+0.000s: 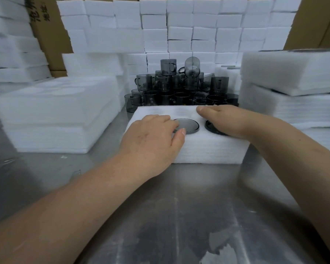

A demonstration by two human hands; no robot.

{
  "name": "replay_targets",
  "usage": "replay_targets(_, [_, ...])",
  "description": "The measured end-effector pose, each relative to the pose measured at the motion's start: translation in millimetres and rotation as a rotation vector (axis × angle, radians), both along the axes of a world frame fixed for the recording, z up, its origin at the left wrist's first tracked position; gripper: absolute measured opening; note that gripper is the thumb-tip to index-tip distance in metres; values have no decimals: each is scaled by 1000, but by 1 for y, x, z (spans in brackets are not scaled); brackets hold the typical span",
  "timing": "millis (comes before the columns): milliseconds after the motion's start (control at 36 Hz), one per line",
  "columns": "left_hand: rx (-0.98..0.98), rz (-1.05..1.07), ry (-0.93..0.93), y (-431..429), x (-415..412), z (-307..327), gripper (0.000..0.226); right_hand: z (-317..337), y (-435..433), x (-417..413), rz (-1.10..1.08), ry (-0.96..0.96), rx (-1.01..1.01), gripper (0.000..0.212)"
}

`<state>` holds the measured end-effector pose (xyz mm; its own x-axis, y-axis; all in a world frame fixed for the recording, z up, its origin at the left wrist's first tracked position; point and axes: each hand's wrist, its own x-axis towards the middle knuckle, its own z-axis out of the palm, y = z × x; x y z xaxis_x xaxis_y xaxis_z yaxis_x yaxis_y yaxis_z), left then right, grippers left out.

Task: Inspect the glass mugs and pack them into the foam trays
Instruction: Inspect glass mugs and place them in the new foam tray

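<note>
A white foam tray (202,149) lies on the steel table in front of me. Two dark glass mugs sit sunk in its near holes, bottoms up: one in the middle (189,125), one to the right (211,128), half hidden under my right wrist. My left hand (154,138) rests on the tray's left part, fingertips and thumb touching the middle mug's edge. My right hand (221,116) lies flat across the tray's top right, fingers straight. Behind the tray stands a heap of grey glass mugs (181,86).
Stacks of foam sheets stand to the left (51,115) and right (293,86). A wall of white foam blocks (179,27) rises behind the mugs, with cardboard boxes (50,35) beyond. The steel table (179,216) stretches toward me.
</note>
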<state>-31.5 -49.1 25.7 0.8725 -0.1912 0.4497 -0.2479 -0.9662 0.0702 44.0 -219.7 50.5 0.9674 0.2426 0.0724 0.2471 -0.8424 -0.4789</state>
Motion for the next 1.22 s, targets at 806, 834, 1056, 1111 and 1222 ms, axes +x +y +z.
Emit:
replay_targets(806, [-401, 132, -18, 5, 68, 43, 35, -5, 34, -45, 130, -324, -277, 39])
replay_targets(834, [-337, 152, -8, 8, 81, 46, 35, -5, 34, -46, 128, -328, -279, 39])
replay_targets(1056, [21, 311, 231, 32, 156, 40, 43, -7, 35, -44, 126, -350, -297, 41])
replay_targets(1111, [19, 307, 280, 28, 164, 41, 37, -7, 35, -44, 126, -340, -289, 41])
replay_targets(1222, [119, 328, 359, 22, 178, 43, 33, -8, 35, -44, 130, -353, -291, 40])
